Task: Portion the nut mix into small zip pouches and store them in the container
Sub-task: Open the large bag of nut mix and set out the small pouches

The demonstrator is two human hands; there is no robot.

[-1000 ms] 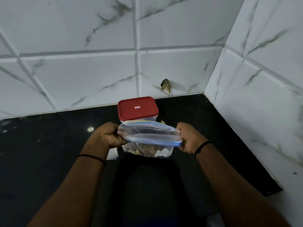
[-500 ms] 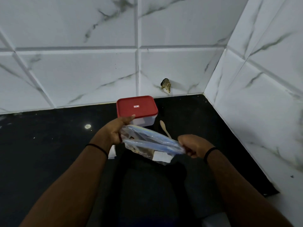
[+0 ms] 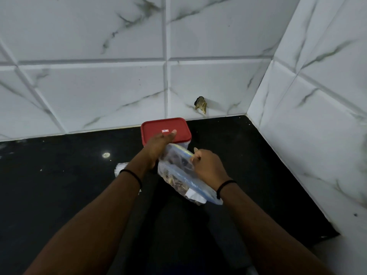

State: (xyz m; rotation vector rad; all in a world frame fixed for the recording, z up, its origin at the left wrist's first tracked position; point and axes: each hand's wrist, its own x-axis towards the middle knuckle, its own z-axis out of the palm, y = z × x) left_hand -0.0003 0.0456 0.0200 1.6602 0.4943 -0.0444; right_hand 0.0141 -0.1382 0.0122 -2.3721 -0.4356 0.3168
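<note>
Head view. Your right hand [image 3: 206, 167] hides most of a pale wooden utensil [image 3: 195, 149]; only its tip shows. Your left forearm covers part of something white and crumpled [image 3: 121, 168] on the countertop [image 3: 59, 185]; you can't tell what it is. The container [image 3: 186, 142], red lid [image 3: 156, 127] on, sits near the back edge; contents hidden. The zip bag [image 3: 178, 175], tilted, holds dark nut mix. Right hand pinches its blue zip edge. Left hand [image 3: 158, 144] holds the bag's other end, thumb extended over the lid.
</note>
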